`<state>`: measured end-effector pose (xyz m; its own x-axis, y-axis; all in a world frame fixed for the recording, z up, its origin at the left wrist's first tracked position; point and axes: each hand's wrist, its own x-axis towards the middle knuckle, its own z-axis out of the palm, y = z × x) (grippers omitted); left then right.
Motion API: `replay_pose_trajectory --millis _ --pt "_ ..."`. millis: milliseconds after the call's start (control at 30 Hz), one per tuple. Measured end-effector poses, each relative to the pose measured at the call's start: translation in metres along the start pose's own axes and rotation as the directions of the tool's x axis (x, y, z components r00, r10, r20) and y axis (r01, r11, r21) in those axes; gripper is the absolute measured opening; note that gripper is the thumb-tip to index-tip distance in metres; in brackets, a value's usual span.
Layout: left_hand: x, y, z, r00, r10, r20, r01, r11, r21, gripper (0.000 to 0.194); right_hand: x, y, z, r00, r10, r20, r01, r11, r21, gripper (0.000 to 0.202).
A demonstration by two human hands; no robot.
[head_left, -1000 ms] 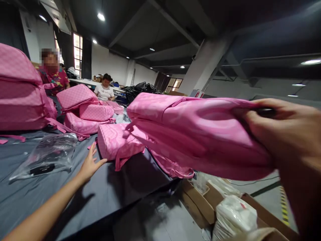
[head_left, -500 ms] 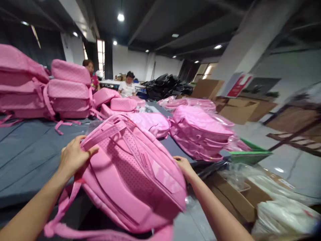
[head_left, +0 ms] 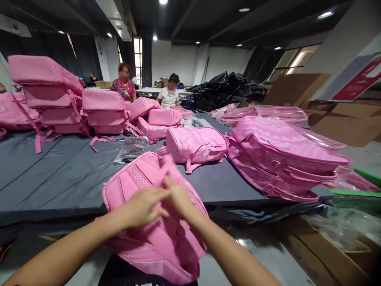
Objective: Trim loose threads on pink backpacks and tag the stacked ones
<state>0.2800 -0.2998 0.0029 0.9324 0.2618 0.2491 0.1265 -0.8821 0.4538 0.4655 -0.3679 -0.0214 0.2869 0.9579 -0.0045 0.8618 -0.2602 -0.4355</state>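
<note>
A pink backpack [head_left: 139, 242] leans against the table edge in front of me, its padded back panel with dotted mesh turned up toward me. My left hand [head_left: 145, 206] is over the middle of that panel, fingers and thumb apart, holding nothing. Close beside it, my right hand [head_left: 178, 198] is closed at a shoulder strap [head_left: 169, 165] near the top of the bag. Motion blurs the strap and the right fingertips, and the hands cover part of the mesh.
On the dark-covered table [head_left: 74, 178] lie a pink patterned backpack [head_left: 198, 145], a stack of pink bags [head_left: 282, 159] at right and piled checked bags [head_left: 56, 91] at left. A clear plastic bag [head_left: 132, 149] lies nearby. Cardboard boxes [head_left: 324, 254] stand lower right. Two people sit beyond.
The backpack has been turned and brought lower toward me. Both hands have left its sides and come together over the back panel. The view has swung left.
</note>
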Motion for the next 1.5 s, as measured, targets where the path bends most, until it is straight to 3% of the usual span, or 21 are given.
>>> replay_pose_trajectory --millis 33,100,200,267,333,467,567,633,700,767,867,967,1033,1100,1267,1333,1400,1500 --pt "-0.001 0.007 0.008 0.994 0.082 0.077 -0.082 0.997 -0.005 0.055 0.005 0.024 -0.017 0.992 0.112 -0.060 -0.114 0.993 -0.027 0.046" --pt "-0.009 0.001 0.028 0.986 0.075 0.146 -0.084 0.995 0.056 0.067 0.009 0.073 -0.046 0.949 0.295 -0.114 -0.303 0.951 -0.065 0.051" --pt "-0.029 -0.046 0.060 0.983 -0.035 0.180 0.003 0.985 0.172 0.085 0.006 0.116 -0.056 0.912 0.392 -0.122 -0.405 0.909 -0.103 0.047" --pt "-0.042 -0.086 0.075 0.954 0.034 0.298 -0.077 0.988 0.136 0.077 0.005 0.116 -0.036 0.928 0.361 -0.097 -0.371 0.920 -0.128 0.040" --pt "-0.052 -0.119 0.078 0.941 0.027 0.336 -0.063 0.993 0.096 0.069 0.007 0.102 -0.010 0.946 0.317 -0.065 -0.324 0.933 -0.155 0.033" --pt "-0.072 -0.153 0.053 0.933 -0.063 0.354 0.047 0.997 0.053 0.062 0.004 0.069 0.023 0.958 0.287 -0.026 -0.287 0.938 -0.193 0.030" --pt "-0.078 -0.153 0.030 0.940 -0.071 0.335 0.037 0.994 0.107 0.049 -0.008 0.053 0.034 0.959 0.282 0.003 -0.275 0.939 -0.208 0.026" --pt "-0.064 -0.142 0.022 0.975 -0.063 0.214 0.018 0.979 0.205 0.042 -0.015 0.046 0.040 0.958 0.285 0.008 -0.277 0.937 -0.214 0.025" --pt "-0.032 -0.125 0.020 0.998 0.008 0.061 -0.028 0.942 0.333 0.042 -0.017 0.042 0.044 0.958 0.286 0.005 -0.279 0.936 -0.213 0.025" --pt "0.011 -0.107 0.025 0.991 0.129 -0.025 -0.104 0.884 0.455 0.043 -0.017 0.043 0.045 0.960 0.281 0.007 -0.274 0.940 -0.206 0.024" --pt "0.068 -0.086 0.041 0.993 0.114 0.022 -0.108 0.840 0.531 0.047 -0.019 0.051 0.043 0.958 0.285 0.013 -0.277 0.941 -0.196 0.022" --pt "0.095 -0.076 0.059 0.989 0.116 0.089 -0.145 0.842 0.520 0.045 -0.030 0.061 0.042 0.949 0.315 0.005 -0.308 0.932 -0.192 0.020" --pt "0.101 -0.079 0.062 0.980 0.157 0.120 -0.196 0.842 0.503 0.044 -0.037 0.065 0.043 0.938 0.347 -0.006 -0.342 0.919 -0.194 0.021" --pt "0.102 -0.092 0.052 0.976 0.169 0.136 -0.216 0.826 0.521 0.046 -0.040 0.068 0.045 0.927 0.375 -0.015 -0.370 0.906 -0.208 0.023" --pt "0.098 -0.145 -0.016 0.995 0.101 0.023 -0.091 0.747 0.658 0.050 -0.032 0.069 0.047 0.936 0.352 -0.017 -0.347 0.911 -0.225 0.021" --pt "0.094 -0.150 -0.028 0.996 0.090 -0.027 -0.050 0.748 0.662 0.049 -0.026 0.069 0.047 0.934 0.356 -0.017 -0.351 0.911 -0.217 0.020" --pt "0.090 -0.139 -0.018 0.995 0.093 -0.040 -0.046 0.769 0.637 0.048 -0.022 0.069 0.047 0.931 0.364 -0.010 -0.358 0.907 -0.221 0.018" --pt "0.089 -0.117 0.016 0.990 0.128 0.052 -0.135 0.819 0.558 0.051 -0.019 0.069 0.048 0.932 0.363 0.008 -0.353 0.910 -0.217 0.018"
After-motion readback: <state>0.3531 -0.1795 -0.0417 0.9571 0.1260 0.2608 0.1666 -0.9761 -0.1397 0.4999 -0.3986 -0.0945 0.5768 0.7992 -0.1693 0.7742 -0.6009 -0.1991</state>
